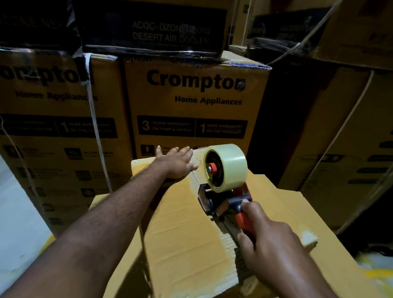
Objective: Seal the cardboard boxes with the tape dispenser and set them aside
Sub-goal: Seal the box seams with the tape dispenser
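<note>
Cardboard box (pixel 180 227) is sitting flaps-down on a larger cardboard sheet (pixel 286 199), right in front of the person. Tape dispenser (pixel 224 202) is standing on the box's centre seam (pixel 195 175), about halfway along, with the clear tape roll (pixel 226 166) up top.

Right hand (pixel 268 246) is wrapping fully round the dispenser's orange handle, fingers curled tight. Left hand (pixel 179 161) is lying flat with fingers spread, pressing the far end of the lid just beside the seam and gripping nothing.

Progress, my read: sealing is under way on this box, mid-stroke. A pale strip is showing along the seam beyond the dispenser; I can't tell if that is laid tape or bare board. The near stretch is partly hidden by the right hand. Left to do: finishing the run, cutting the tape, setting the box aside. No sealed boxes of this kind are showing nearby.

Crompton cartons (pixel 193 103) are stacking up close behind, and pale floor (pixel 11 196) is showing at left.
</note>
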Available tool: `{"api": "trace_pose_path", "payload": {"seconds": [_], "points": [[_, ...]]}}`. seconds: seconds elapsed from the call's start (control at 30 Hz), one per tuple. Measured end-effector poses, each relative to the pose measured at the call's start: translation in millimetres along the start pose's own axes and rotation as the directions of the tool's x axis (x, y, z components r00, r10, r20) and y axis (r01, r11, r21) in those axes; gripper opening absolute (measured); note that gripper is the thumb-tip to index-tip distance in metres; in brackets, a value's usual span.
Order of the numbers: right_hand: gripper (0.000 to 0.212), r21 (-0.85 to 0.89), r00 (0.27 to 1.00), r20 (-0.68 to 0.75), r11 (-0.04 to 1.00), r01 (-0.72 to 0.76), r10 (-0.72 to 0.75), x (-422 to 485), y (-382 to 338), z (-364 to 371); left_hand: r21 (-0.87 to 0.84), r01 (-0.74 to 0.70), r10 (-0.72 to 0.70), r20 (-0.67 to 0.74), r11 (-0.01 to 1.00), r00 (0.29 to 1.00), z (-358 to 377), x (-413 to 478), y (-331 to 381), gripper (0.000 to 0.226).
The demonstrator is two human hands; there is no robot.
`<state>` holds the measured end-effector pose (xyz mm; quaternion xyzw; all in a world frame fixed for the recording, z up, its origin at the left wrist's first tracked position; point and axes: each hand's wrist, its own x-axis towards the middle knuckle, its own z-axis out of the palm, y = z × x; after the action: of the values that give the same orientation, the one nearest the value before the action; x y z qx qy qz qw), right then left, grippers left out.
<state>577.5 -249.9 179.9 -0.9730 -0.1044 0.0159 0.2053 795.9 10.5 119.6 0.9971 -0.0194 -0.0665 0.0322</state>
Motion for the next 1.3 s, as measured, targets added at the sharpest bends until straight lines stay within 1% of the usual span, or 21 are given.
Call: {"api": "trace_pose_path", "payload": {"seconds": [0.13, 0.2, 0.3, 0.37, 0.43, 0.5, 0.63, 0.67, 0.7, 0.73, 0.83, 0.9, 1.07, 1.23, 1.3], "points": [[0.046, -0.017, 0.999, -0.018, 0.999, -0.033, 0.033, -12.6, 1.9, 1.5, -0.016, 0.009, -0.01, -0.073, 1.0, 0.997, 4.2, -15.6, 12.1, 0.068], [0.047, -0.017, 0.999, -0.024, 0.999, -0.043, 0.042, -15.6, 3.3, 1.3, -0.019, -0.08, 0.079, -0.078, 0.997, 0.994, 8.1, -33.3, 20.9, 0.062], [0.047, 0.016, 0.997, -0.04, 0.998, -0.061, 0.062, -17.5, 6.7, 3.2, -0.016, -0.25, 0.25, -0.037, 0.968, 0.968, 15.7, -68.0, 27.5, 0.055], [0.046, 0.03, 0.996, -0.057, 0.997, -0.073, 0.074, -17.9, 6.5, 5.5, -0.034, -0.307, 0.307, -0.023, 0.951, 0.952, 16.8, -89.8, 25.3, 0.054], [0.045, 0.028, 0.994, -0.074, 0.997, -0.076, 0.078, -17.9, 4.5, 8.0, -0.042, -0.321, 0.322, 0.013, 0.946, 0.947, 13.2, -115.4, 27.0, 0.056], [0.045, 0.025, 0.993, -0.081, 0.996, -0.085, 0.087, -17.9, 2.3, 9.5, -0.018, -0.299, 0.3, 0.06, 0.954, 0.952, 12.8, -146.4, 37.7, 0.066], [0.046, 0.034, 0.99, -0.09, 0.993, -0.109, 0.112, -18.2, -1.4, 10.8, -0.005, -0.217, 0.215, 0.157, 0.976, 0.964, 22.4, -214.1, 73.1, 0.114], [0.046, 0.035, 0.989, -0.093, 0.993, -0.112, 0.115, -17.6, -2.2, 11.2, 0.006, -0.204, 0.2, 0.178, 0.979, 0.964, 24.7, -227.2, 84.1, 0.12], [0.045, 0.031, 0.989, -0.1, 0.994, -0.108, 0.111, -16.3, -2.7, 11.6, 0.023, -0.187, 0.18, 0.186, 0.982, 0.966, 26.5, -237.5, 96.8, 0.12], [0.045, 0.023, 0.989, -0.102, 0.994, -0.106, 0.108, -14.6, -3.2, 12.1, 0.037, -0.161, 0.152, 0.177, 0.986, 0.972, 28.5, -245.5, 111.1, 0.114], [0.046, 0.0, 0.99, -0.098, 0.995, -0.104, 0.103, -11.1, -5.4, 13.1, 0.038, -0.038, 0.034, 0.11, 0.999, 0.993, 35.1, -253.6, 152.0, 0.081], [0.045, -0.019, 0.992, -0.102, 0.997, -0.075, 0.073, -12.0, -3.7, 13.2, 0.025, 0.008, -0.01, 0.07, 1.0, 0.998, 40.6, -255.4, 169.1, 0.07], [0.044, -0.008, 0.996, -0.088, 1.0, -0.007, 0.006, -17.0, 5.2, 9.2, -0.008, 0.012, -0.013, -0.09, 1.0, 0.996, 54.6, -260.4, 171.9, 0.062], [0.044, -0.05, 0.993, -0.096, 0.996, 0.069, -0.074, -25.1, 7.9, -0.5, -0.026, 0.058, -0.061, -0.118, 0.998, 0.991, 59.0, -262.2, 178.3, 0.059], [0.043, -0.054, 0.992, -0.097, 0.996, 0.076, -0.081, -30.2, 12.7, -4.8, -0.038, 0.092, -0.096, -0.136, 0.995, 0.986, 58.5, -262.7, 180.5, 0.06]]}}
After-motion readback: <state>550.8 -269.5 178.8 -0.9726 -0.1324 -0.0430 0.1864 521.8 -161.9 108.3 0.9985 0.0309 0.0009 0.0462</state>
